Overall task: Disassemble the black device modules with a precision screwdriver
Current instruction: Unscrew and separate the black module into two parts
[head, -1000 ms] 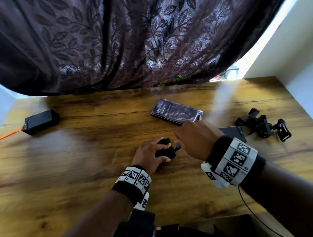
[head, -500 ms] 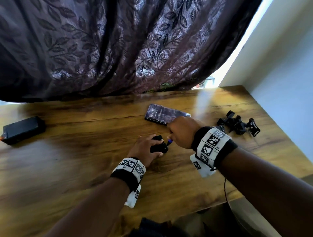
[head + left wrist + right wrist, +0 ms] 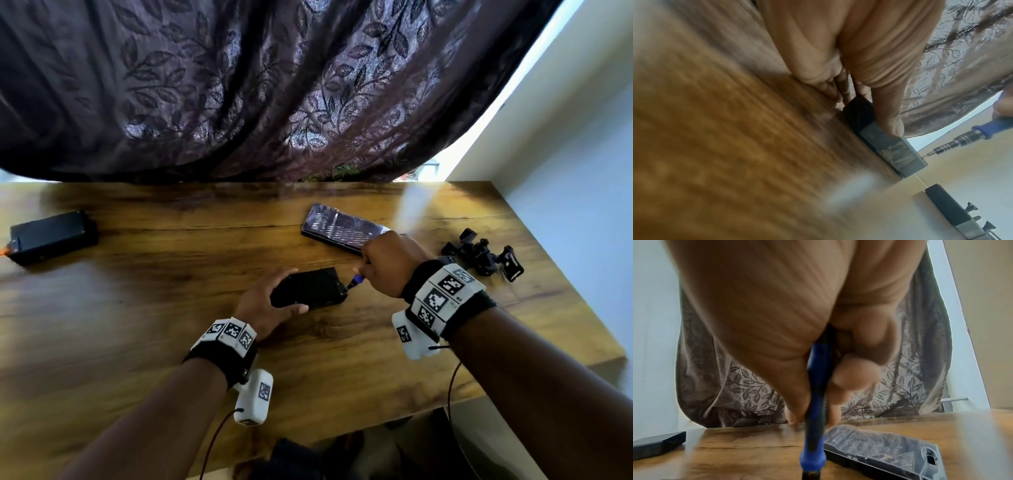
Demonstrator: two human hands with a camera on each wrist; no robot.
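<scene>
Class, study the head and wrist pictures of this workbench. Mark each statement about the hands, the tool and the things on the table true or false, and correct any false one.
1. The left hand grips the black module on the wooden table. True.
2. The right hand holds a red-handled screwdriver. False: the screwdriver has a blue handle.
3. The screwdriver's tip meets the module's right end. True.
4. The clear-lidded bit case lies nearer the person than the module. False: it lies beyond it, toward the curtain.
5. A second black box sits at the table's far left. True.
</scene>
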